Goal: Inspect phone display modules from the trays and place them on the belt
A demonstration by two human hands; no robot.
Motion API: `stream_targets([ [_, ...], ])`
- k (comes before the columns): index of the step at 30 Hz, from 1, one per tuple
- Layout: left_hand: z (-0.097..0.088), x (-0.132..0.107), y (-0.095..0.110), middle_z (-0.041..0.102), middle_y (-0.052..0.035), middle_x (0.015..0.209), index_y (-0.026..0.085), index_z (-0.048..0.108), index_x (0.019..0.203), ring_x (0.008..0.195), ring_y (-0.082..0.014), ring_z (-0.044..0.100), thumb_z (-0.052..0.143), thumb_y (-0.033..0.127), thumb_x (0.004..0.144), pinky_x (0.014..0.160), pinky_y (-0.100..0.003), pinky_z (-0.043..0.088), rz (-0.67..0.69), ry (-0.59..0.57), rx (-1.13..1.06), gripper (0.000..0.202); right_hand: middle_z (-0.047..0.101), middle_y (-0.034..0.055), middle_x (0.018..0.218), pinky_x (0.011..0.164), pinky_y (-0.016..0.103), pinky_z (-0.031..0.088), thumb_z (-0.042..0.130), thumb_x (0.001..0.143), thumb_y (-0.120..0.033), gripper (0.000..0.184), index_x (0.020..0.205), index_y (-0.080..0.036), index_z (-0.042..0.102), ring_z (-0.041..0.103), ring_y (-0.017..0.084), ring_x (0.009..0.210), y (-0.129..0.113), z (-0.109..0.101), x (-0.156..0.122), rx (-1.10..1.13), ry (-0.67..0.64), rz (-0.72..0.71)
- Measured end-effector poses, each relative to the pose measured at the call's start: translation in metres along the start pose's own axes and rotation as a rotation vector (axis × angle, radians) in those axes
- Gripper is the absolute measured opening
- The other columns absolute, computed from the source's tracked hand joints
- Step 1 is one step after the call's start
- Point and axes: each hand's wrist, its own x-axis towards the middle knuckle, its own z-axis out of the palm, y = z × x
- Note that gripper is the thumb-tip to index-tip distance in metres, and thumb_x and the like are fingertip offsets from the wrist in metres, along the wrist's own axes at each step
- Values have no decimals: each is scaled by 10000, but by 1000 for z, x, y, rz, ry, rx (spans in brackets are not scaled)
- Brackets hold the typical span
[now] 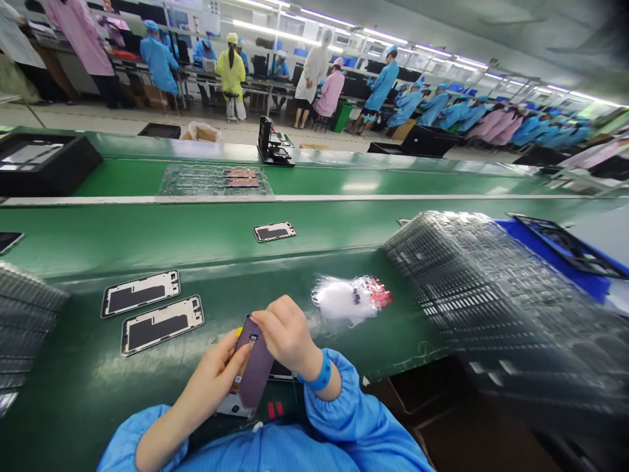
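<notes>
In front of my chest I hold a thin purple-grey phone panel [258, 372] upright and tilted, with a copper-coloured flex strip along its left side. My left hand [216, 367] grips its left edge between thumb and fingers. My right hand [285, 333] pinches the top corner; a blue band circles that wrist. Beneath the panel lies a whitish piece [234, 406], mostly covered. A dark phone part [281, 372] shows partly behind it, and two small red strips [276, 410] lie nearby. To the left rest two phone frames, a nearer one [162, 325] and a farther one [141, 293].
A pile of clear strips with red ends [339, 300] lies right of my hands. Stacked clear trays stand at right [472, 282] and left [24, 328]. Another phone frame [275, 231] sits on the green belt [206, 226]. Beyond are a clear tray [196, 180] and co-workers.
</notes>
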Motion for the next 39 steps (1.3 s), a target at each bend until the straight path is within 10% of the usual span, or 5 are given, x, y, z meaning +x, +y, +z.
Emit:
stream_targets([
  [4,1,7,4,706,-31,787,166,705,1040,737,-203,651,787,476,751,610,-243,524,81,57,-103,432,577,34,645,501,313,394,454,961,-62,250,878,-125,682,462,168,568,-21,-8,-4,-186,35,-338],
  [11,-10,22,20,719,-39,716,139,736,831,618,-174,648,827,470,697,590,-254,511,-188,-150,-524,368,611,50,732,701,309,542,496,960,-84,215,876,-147,684,630,183,781,-25,-5,-11,-96,0,-247],
  [18,-27,68,24,695,-32,614,101,704,701,496,-132,603,880,331,669,482,-224,486,-232,113,-399,292,630,47,710,665,286,597,427,985,-88,240,953,-121,662,678,181,721,-33,-26,-11,129,-2,-346],
  [29,-55,84,64,751,-35,712,138,681,926,537,-171,713,537,154,957,486,-284,617,-168,334,-359,148,657,28,852,773,362,541,517,976,-347,163,932,-218,606,672,204,827,70,-119,-50,-57,396,834],
  [39,-51,73,94,776,-7,803,227,739,982,614,-189,719,711,231,811,516,-261,638,-119,229,-291,174,602,162,1097,994,514,352,665,797,-383,195,800,-197,605,441,344,1167,168,-106,-87,-189,379,1146],
])
